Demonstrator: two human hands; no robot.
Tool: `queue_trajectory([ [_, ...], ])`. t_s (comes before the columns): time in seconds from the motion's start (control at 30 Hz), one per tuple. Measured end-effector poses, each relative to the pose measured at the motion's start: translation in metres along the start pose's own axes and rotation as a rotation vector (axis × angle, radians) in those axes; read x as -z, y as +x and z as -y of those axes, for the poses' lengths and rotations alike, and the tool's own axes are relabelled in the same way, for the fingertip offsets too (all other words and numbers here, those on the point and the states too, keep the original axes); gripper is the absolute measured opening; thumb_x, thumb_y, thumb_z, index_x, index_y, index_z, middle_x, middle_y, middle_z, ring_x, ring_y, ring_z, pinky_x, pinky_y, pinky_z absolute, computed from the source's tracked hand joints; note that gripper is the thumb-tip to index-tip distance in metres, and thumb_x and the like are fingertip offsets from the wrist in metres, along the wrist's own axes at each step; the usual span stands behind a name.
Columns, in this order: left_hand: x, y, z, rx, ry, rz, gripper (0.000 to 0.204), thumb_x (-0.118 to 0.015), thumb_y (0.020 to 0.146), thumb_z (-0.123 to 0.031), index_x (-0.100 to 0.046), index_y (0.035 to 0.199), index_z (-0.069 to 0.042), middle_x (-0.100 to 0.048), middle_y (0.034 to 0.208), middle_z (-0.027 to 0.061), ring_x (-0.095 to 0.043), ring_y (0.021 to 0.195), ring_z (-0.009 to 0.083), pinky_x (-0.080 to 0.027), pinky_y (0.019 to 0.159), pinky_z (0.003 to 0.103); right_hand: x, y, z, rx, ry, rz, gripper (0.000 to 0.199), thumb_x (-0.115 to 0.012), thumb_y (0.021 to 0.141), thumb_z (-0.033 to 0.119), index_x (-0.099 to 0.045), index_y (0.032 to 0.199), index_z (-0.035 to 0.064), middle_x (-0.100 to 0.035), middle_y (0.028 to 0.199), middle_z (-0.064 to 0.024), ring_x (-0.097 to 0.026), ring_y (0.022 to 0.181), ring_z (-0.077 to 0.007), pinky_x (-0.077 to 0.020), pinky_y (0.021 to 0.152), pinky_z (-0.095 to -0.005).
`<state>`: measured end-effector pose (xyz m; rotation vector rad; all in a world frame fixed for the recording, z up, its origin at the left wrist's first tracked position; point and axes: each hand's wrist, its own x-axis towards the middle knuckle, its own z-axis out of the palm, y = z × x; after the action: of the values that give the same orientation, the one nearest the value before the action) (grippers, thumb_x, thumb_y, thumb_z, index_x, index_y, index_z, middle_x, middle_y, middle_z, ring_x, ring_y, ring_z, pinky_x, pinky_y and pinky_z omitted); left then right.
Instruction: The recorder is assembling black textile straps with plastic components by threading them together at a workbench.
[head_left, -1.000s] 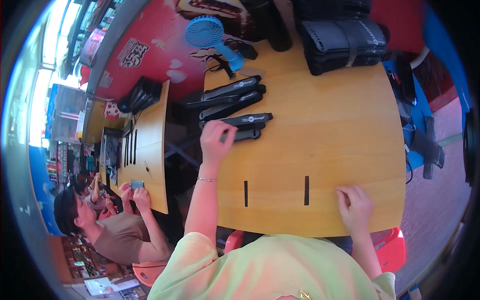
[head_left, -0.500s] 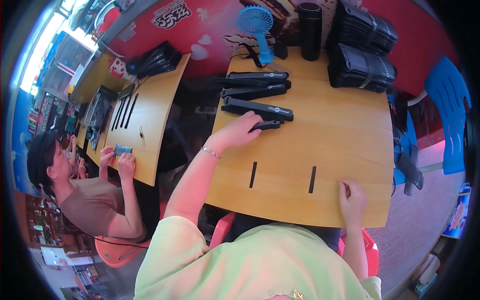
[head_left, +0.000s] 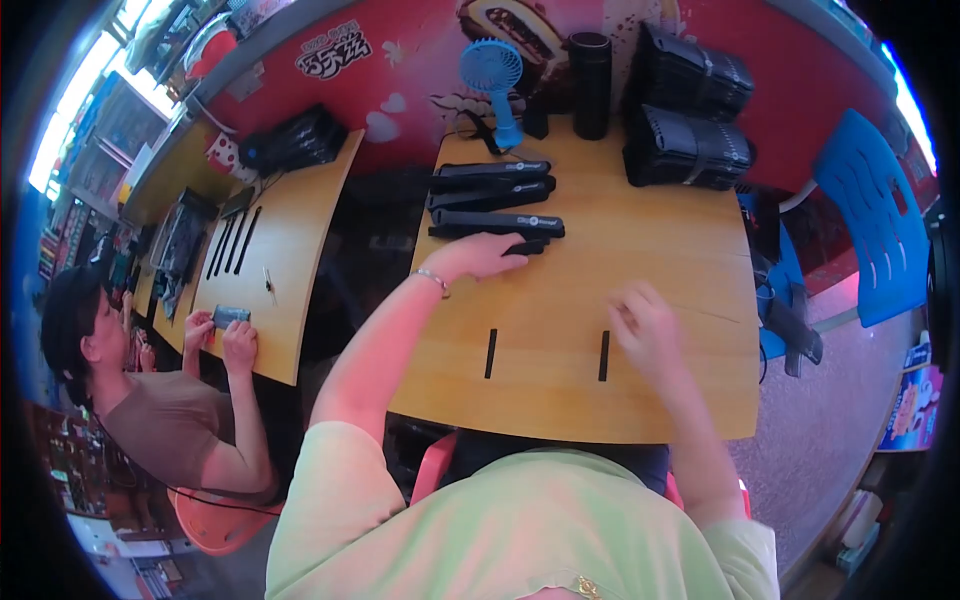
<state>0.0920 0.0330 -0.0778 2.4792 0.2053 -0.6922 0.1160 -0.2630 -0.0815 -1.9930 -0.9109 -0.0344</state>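
My left hand point(head_left: 484, 256) is closed on the end of a slim black strip point(head_left: 527, 247) at the near side of a row of black bundles. Right behind it lies a flat black bundle point(head_left: 500, 223) with a pale print, and two more black bundles point(head_left: 492, 192) sit farther back. My right hand point(head_left: 645, 325) is over the table's right half, its fingers loosely bent and apart, with nothing seen in them. Two short black marks or strips show on the tabletop: one left of the middle point(head_left: 491, 353), the other point(head_left: 603, 356) just left of my right hand.
The wooden table point(head_left: 700, 400) holds a blue handheld fan point(head_left: 492, 80), a black tumbler point(head_left: 590, 85) and banded black stacks point(head_left: 690, 145) at the back. A blue chair point(head_left: 870, 220) stands right. A person point(head_left: 165, 410) handles a small item at the left table point(head_left: 290, 300).
My right hand has lifted from the table's near right edge and moved forward and left. My left hand stays at the black strip. The whole view has shifted slightly.
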Motion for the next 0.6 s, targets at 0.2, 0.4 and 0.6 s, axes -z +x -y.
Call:
queue_trajectory([
  [0.2,-0.034,-0.003,-0.012,-0.064,0.266,-0.285,0.042,-0.05,0.091,-0.042,-0.053,0.109,-0.004,-0.066,0.09,0.0198,-0.063,0.085,0.0392,-0.049,0.077,0.048,-0.095,0.117,-0.014,0.185,-0.152,0.066,0.026,-0.071,0.076,0.016,-0.062,0.099,0.0086,-0.058,0.092,-0.0115,-0.059,0.09,-0.0284,-0.0489,0.075,-0.0387],
  [0.4,-0.051,-0.027,-0.017,0.052,0.276,-0.425,0.034,-0.049,0.094,-0.034,-0.053,0.102,-0.001,-0.066,0.084,0.0177,-0.064,0.08,0.0372,-0.051,0.072,0.046,-0.121,0.138,-0.018,0.042,-0.345,0.263,0.036,-0.076,0.07,0.02,-0.057,0.099,0.0109,-0.058,0.098,-0.0078,-0.056,0.099,-0.0284,-0.0491,0.08,-0.0402],
  [0.6,-0.077,-0.058,-0.026,-0.05,0.143,-0.318,0.025,-0.049,0.093,-0.027,-0.051,0.095,-0.002,-0.064,0.084,0.0197,-0.061,0.075,0.0403,-0.047,0.065,0.05,-0.135,0.143,-0.034,0.171,-0.43,0.11,0.034,-0.075,0.071,0.018,-0.058,0.101,0.0124,-0.058,0.1,-0.0072,-0.055,0.099,-0.0262,-0.0495,0.079,-0.038],
])
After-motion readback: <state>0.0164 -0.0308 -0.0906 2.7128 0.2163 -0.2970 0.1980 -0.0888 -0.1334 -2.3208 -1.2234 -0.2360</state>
